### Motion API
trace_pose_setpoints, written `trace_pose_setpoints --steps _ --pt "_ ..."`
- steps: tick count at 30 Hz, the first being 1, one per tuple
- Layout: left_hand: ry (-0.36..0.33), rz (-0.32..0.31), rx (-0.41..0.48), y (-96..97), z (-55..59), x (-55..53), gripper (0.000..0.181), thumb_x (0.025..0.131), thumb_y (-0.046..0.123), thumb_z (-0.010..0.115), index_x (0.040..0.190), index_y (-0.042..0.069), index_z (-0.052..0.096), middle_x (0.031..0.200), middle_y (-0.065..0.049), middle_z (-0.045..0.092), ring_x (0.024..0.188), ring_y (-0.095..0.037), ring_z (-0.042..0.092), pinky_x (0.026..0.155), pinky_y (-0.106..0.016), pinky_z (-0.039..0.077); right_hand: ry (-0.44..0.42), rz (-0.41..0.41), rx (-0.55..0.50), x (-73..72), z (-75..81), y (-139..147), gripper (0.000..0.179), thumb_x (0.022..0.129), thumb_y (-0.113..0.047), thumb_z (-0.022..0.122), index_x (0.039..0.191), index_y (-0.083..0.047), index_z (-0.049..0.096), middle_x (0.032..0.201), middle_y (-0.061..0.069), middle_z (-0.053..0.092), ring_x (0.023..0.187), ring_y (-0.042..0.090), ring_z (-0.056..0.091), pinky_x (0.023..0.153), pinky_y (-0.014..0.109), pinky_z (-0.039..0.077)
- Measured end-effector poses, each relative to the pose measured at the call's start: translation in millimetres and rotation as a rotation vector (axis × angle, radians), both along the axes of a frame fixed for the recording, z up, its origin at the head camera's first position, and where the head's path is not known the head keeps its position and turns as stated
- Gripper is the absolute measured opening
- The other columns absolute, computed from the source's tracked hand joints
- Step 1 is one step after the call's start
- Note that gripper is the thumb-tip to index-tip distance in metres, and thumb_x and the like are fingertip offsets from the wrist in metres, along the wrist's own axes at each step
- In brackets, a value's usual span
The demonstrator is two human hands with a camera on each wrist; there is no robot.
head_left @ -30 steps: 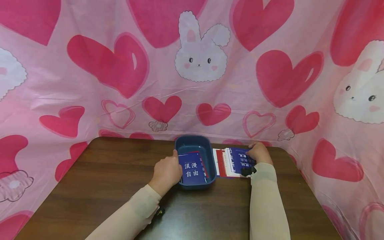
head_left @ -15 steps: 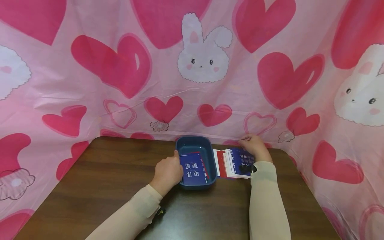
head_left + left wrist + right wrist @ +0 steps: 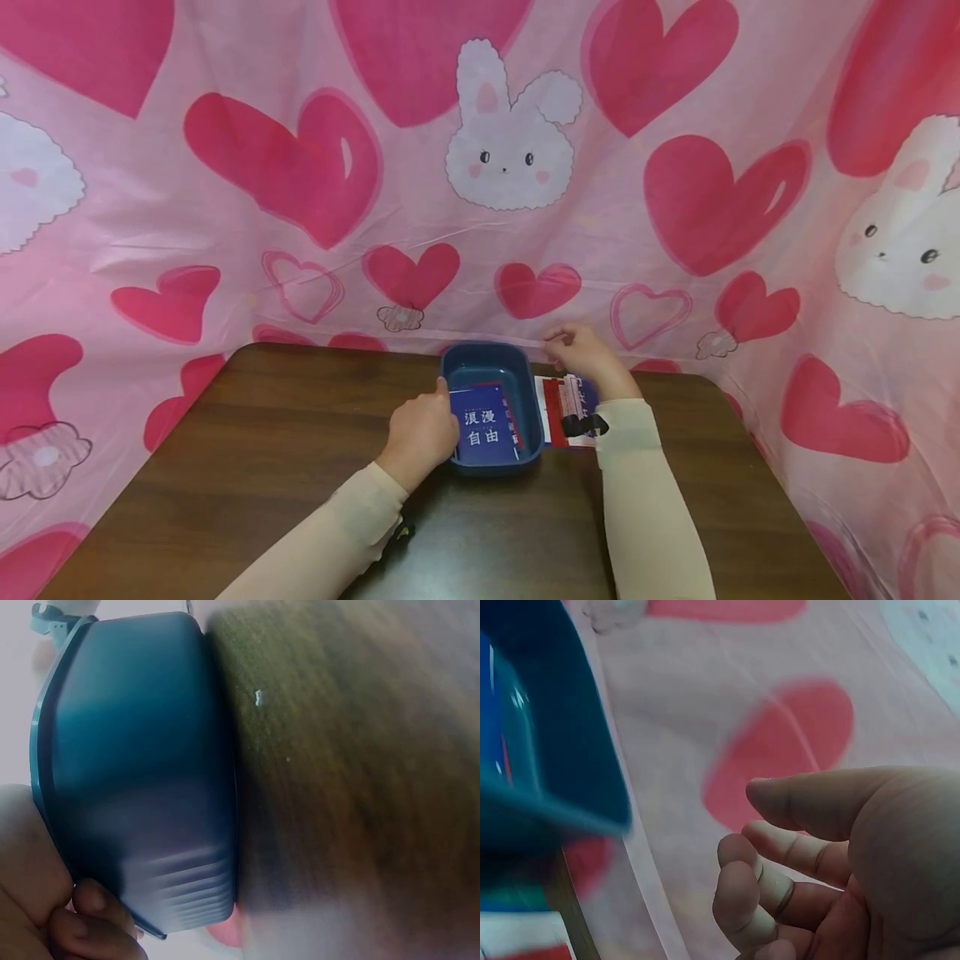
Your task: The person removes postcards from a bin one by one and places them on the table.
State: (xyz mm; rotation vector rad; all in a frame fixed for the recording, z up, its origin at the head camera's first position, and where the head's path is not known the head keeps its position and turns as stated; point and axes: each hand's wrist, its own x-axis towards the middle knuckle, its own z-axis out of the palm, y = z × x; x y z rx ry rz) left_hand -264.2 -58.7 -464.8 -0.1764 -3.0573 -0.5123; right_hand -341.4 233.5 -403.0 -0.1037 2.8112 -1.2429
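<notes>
A dark blue plastic bin (image 3: 491,468) stands on the table, holding a blue card (image 3: 483,442) with white characters and a red card (image 3: 512,417) partly beneath it. At its left rim my left hand (image 3: 420,429) grips the edge, thumb over the rim; the left wrist view shows curled fingers (image 3: 94,922) there. To the right of the bin lies a fanned stack of white, red and blue cards (image 3: 553,408), partly covered by my right wrist. My right hand (image 3: 588,358) hovers above the far end of that stack, fingers loosely bent and holding nothing, as the right wrist view confirms.
The brown wooden table (image 3: 300,467) has a pink cloth (image 3: 405,183) with hearts and rabbits rising behind its far edge and at both sides. A black strap piece (image 3: 585,426) is on the right wrist.
My right hand has come left from the right end of the card stack toward the bin, passing over the cards. The left hand stays on the rim.
</notes>
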Motion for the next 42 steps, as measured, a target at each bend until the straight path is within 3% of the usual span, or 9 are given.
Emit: trace_pose_setpoints --steps 5,9,15,22,24,26,30,37,42 --pt "0.01 -0.006 -0.001 -0.2 -1.9 -0.5 0.07 0.106 0.027 0.071 0.167 -0.001 0.052 0.069 -0.008 0.066 0.057 -0.025 0.059 0.049 -0.037 0.048 -0.01 0.082 0.029 0.6 -0.5 -38 0.036 0.108 -0.028 0.075 0.134 -0.003 0.074 0.11 0.018 0.08 0.09 0.03 0.077 0.086 0.04 0.068" --pt "0.025 -0.011 -0.005 -0.4 -2.2 -2.1 0.069 0.106 0.027 0.071 0.166 -0.002 0.053 0.073 -0.01 0.07 0.059 -0.026 0.063 0.05 -0.039 0.051 -0.049 0.127 0.13 -1.9 -2.7 -67 0.035 0.107 -0.03 0.079 0.131 -0.005 0.074 0.1 0.014 0.082 0.082 0.026 0.077 0.081 0.041 0.068" --pt "0.058 -0.017 -0.019 -1.0 -3.8 -4.1 0.068 0.105 0.028 0.072 0.163 -0.002 0.057 0.085 -0.017 0.079 0.064 -0.029 0.07 0.052 -0.043 0.053 -0.109 0.15 0.237 -6.3 -12.0 -98 0.046 0.104 -0.031 0.082 0.14 -0.004 0.072 0.094 0.012 0.081 0.075 0.023 0.079 0.076 0.041 0.07" --pt "0.03 -0.013 -0.017 -1.7 -2.7 -2.8 0.069 0.106 0.028 0.072 0.165 -0.001 0.055 0.085 -0.015 0.078 0.062 -0.027 0.066 0.052 -0.041 0.053 -0.141 0.13 0.381 -4.8 -26.3 -114 0.056 0.098 -0.036 0.089 0.138 -0.001 0.071 0.099 0.014 0.079 0.067 0.025 0.078 0.063 0.038 0.067" --pt "0.032 -0.014 -0.017 -1.8 -2.4 -2.7 0.068 0.106 0.028 0.072 0.165 0.0 0.055 0.087 -0.016 0.08 0.063 -0.028 0.068 0.052 -0.042 0.054 -0.142 0.127 0.437 -3.9 -30.0 -117 0.062 0.096 -0.04 0.091 0.141 -0.002 0.07 0.108 0.016 0.08 0.074 0.027 0.079 0.069 0.042 0.069" --pt "0.045 -0.016 -0.019 -1.8 -2.1 -2.9 0.068 0.106 0.028 0.072 0.165 -0.001 0.056 0.091 -0.017 0.081 0.066 -0.03 0.071 0.054 -0.043 0.055 -0.136 0.118 0.492 -3.3 -33.2 -119 0.074 0.092 -0.044 0.093 0.148 -0.004 0.067 0.123 0.017 0.081 0.091 0.03 0.081 0.086 0.05 0.071" --pt "0.065 -0.016 -0.024 -1.7 -2.1 -3.1 0.067 0.105 0.027 0.072 0.164 -0.001 0.057 0.093 -0.018 0.082 0.07 -0.033 0.075 0.055 -0.045 0.056 -0.112 0.124 0.572 -2.5 -36.2 -123 0.087 0.085 -0.049 0.098 0.154 -0.006 0.066 0.142 0.016 0.077 0.118 0.033 0.077 0.113 0.06 0.061" --pt "0.054 -0.015 -0.025 -1.7 -2.7 -1.9 0.068 0.105 0.028 0.072 0.165 0.0 0.056 0.085 -0.017 0.079 0.063 -0.029 0.069 0.051 -0.043 0.052 -0.094 0.143 0.599 -4.0 -40.1 -125 0.071 0.085 -0.04 0.1 0.14 -0.005 0.073 0.126 0.013 0.081 0.1 0.027 0.075 0.109 0.056 0.064" --pt "0.062 -0.017 -0.03 -0.8 -2.6 -2.3 0.067 0.105 0.028 0.071 0.164 -0.001 0.056 0.084 -0.016 0.078 0.063 -0.03 0.07 0.052 -0.043 0.053 -0.029 0.139 0.547 -6.7 -35.8 -120 0.058 0.084 -0.027 0.101 0.13 -0.003 0.076 0.119 0.013 0.082 0.1 0.027 0.075 0.105 0.053 0.065"
